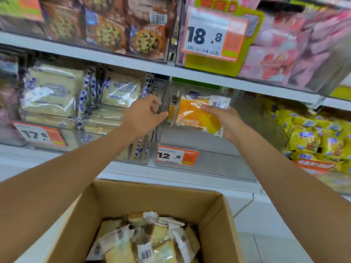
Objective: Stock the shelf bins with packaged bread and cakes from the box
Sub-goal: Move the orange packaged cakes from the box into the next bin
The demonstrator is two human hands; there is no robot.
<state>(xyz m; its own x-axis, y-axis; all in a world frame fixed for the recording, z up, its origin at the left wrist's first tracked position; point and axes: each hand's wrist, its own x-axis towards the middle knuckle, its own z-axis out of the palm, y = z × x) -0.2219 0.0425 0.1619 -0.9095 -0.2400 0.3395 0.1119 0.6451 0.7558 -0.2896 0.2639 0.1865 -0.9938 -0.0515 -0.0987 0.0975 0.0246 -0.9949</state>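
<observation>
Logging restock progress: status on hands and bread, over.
Left hand pinches bin wall. Right hand grips orange bread packet at the bin mouth. Box holds more packets. No obstruction seen.

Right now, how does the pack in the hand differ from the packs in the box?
The held pack is orange-yellow; the box packs look pale cream. The held pack is up at the shelf, gripped by the right hand; the box packs lie heaped loose. Both are plastic-wrapped.
</observation>
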